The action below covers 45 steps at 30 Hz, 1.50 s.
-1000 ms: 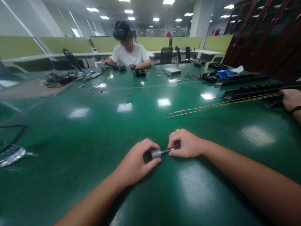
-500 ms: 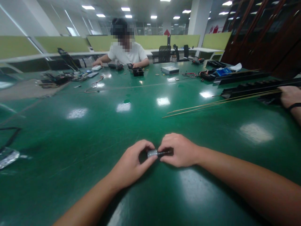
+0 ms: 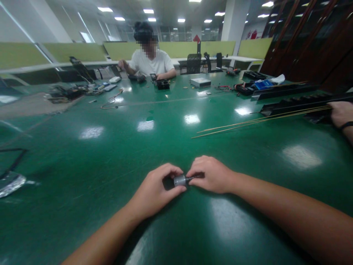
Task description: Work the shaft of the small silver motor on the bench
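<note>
My left hand (image 3: 158, 189) is closed around a small grey metal cylinder (image 3: 180, 180), held between thumb and fingers just above the green table. A thin dark rod (image 3: 191, 179) sticks out of the cylinder's right end. My right hand (image 3: 212, 175) pinches this rod between thumb and forefinger, close to the cylinder. The rod's far end runs into the shade of my right palm, and I cannot make out its tip. The two hands are nearly touching.
Thin yellowish rods (image 3: 234, 125) reach over the green table (image 3: 110, 165) from the right, beside another person's hand (image 3: 341, 113) and black metal rails (image 3: 289, 105). Opposite sits a person in a white shirt (image 3: 153, 62) near a metal box (image 3: 200, 82). Electronic parts (image 3: 66, 94) lie far left.
My right hand has slid left along the rod, from its outer end to beside the cylinder. Across the table, the person's hand has lifted off a white object.
</note>
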### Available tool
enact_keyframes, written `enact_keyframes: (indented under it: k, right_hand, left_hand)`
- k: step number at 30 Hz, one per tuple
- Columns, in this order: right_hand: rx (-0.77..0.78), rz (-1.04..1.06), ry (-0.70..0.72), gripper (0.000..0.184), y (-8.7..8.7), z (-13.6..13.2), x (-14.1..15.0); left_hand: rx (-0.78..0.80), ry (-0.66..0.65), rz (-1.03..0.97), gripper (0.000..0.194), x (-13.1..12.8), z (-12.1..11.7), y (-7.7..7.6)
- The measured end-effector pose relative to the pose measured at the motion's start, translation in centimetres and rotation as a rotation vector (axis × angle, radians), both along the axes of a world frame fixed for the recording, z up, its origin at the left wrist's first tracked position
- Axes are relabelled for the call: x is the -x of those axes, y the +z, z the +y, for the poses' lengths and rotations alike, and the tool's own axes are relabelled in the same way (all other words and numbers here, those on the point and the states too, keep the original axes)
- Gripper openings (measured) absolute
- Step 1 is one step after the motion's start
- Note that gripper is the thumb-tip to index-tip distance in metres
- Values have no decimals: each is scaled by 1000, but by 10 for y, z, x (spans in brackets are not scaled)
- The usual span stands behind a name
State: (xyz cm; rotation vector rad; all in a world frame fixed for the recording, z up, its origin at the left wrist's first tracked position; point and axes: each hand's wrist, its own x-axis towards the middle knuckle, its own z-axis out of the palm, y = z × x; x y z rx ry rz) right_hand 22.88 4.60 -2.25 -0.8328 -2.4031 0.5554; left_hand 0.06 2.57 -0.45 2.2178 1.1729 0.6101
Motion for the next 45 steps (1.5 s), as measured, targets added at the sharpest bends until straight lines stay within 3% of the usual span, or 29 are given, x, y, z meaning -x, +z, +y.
enact_keyframes:
  k: [45]
  right_hand:
    - [-17, 57, 60, 10, 1, -1, 0]
  left_hand:
    - [-22, -65, 22, 19, 0, -1, 3]
